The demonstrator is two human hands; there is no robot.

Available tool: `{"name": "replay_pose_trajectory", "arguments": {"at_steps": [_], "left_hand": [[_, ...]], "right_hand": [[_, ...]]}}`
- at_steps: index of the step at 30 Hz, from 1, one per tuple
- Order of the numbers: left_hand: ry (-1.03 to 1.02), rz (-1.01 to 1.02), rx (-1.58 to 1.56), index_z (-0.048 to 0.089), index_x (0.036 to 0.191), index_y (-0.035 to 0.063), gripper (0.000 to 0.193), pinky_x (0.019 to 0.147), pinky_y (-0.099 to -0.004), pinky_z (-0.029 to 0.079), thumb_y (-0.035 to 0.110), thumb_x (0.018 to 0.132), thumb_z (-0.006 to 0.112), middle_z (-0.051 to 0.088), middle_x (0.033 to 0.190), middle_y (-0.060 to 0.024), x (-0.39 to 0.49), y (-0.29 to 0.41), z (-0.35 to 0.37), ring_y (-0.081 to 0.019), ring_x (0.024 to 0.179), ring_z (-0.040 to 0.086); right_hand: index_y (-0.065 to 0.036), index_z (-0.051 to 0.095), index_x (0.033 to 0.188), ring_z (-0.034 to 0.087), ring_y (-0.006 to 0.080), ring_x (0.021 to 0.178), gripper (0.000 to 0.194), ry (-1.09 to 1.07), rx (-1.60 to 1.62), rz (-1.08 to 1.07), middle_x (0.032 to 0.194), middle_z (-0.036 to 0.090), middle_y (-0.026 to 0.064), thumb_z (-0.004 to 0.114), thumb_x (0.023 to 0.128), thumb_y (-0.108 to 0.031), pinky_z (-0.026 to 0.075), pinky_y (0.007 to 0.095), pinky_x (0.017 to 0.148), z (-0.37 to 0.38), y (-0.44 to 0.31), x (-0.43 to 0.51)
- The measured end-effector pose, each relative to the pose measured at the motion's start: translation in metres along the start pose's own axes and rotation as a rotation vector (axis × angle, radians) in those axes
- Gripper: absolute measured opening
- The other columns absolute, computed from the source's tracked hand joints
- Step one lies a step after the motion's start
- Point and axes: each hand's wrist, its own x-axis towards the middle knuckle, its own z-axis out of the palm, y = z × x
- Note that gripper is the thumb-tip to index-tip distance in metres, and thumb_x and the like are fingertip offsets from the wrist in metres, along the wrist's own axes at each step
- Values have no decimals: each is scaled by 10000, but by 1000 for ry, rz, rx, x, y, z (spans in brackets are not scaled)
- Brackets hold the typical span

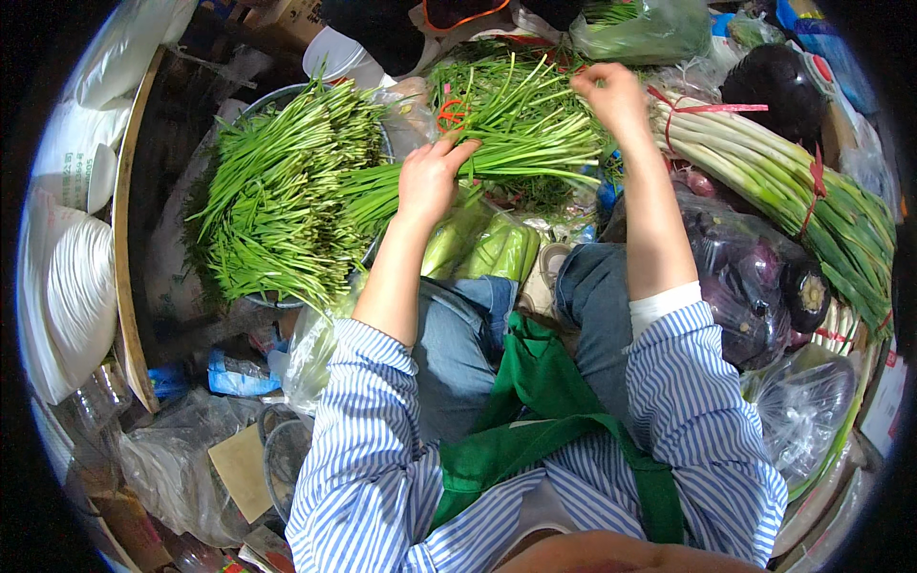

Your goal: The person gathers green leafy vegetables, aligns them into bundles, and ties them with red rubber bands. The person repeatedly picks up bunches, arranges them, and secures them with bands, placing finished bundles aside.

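Note:
My left hand (433, 172) is closed around a bunch of garlic chives (530, 147). Their pale cut ends point right and their green leaves trail left behind my wrist. Just beyond those pale ends is my right hand (612, 97), its thumb and fingertips drawn together; whether anything thin is pinched there is too small to tell. Under and behind the bunch lies a heap of loose chives and trimmings (458, 79). Orange-red loops (451, 113), like scissor handles, show on the heap. To the left, a round tub (269, 301) is piled high with stacked chives (286, 193).
Bagged green vegetables (501, 247) lie by my knees. Right are tied scallions (752, 157) and bagged eggplants (752, 272). A wooden board edge (125, 236) and white sacks (71, 286) stand left. A bag of greens (641, 32) sits at the back.

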Motion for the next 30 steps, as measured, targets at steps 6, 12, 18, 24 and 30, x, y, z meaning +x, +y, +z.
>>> {"name": "replay_pose_trajectory", "arguments": {"at_steps": [6,12,18,24,30], "left_hand": [[-128,-2,31,585,1027,187,372,709,-356,458,60,689,498,577,1017,-68,2,6,-4,-259,810,579],[-72,76,61,592,1005,171,324,708,-362,460,91,708,490,580,1016,-64,3,9,0,-250,836,582],[-44,77,22,591,981,154,301,728,-372,457,84,706,490,574,1048,-75,1,5,6,-257,865,582],[-55,89,23,587,944,136,264,732,-377,453,80,706,488,573,1049,-79,1,6,6,-260,859,583],[-73,98,16,593,968,144,285,744,-372,452,88,711,483,573,1043,-80,1,10,7,-258,853,582]], "right_hand": [[-166,536,1154,516,291,945,555,-263,-109,-592,976,537,131,695,659,-360,375,382,825,24,-37,-35],[-70,638,872,551,307,819,219,-356,36,-591,848,549,152,653,685,-183,445,364,743,64,-41,-40],[-42,625,814,541,310,871,166,-362,35,-503,874,549,158,635,692,-154,440,370,773,66,-32,-35],[-46,630,910,556,308,907,381,-550,-31,-502,938,570,182,696,639,-305,444,349,792,65,-27,-32],[-7,616,876,582,248,711,327,-614,102,-447,769,613,152,679,666,-250,448,331,657,63,-21,-26]]}}
